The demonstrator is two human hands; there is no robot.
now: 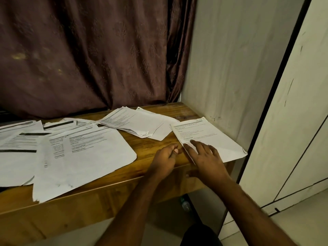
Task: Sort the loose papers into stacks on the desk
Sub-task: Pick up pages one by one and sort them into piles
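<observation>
Right hand (204, 155) lies flat, grip released, on the white printed sheet (207, 137) at the wooden counter (150, 144) edge. Left hand (165, 157) loosely curled, holding nothing. Sheet overhangs the corner; a careless slide could drop it

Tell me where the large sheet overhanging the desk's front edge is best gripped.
Pinch the large sheet at its near corner, coming from the front: that part juts past the desk edge, so fingers could likely slip under it. Elsewhere it lies flat on wood or other papers.

A printed sheet (204, 135) is pressed flat on the wooden desk (147, 148) by the right hand (205, 157); the left hand (165, 158) is loosely curled beside it.
</observation>
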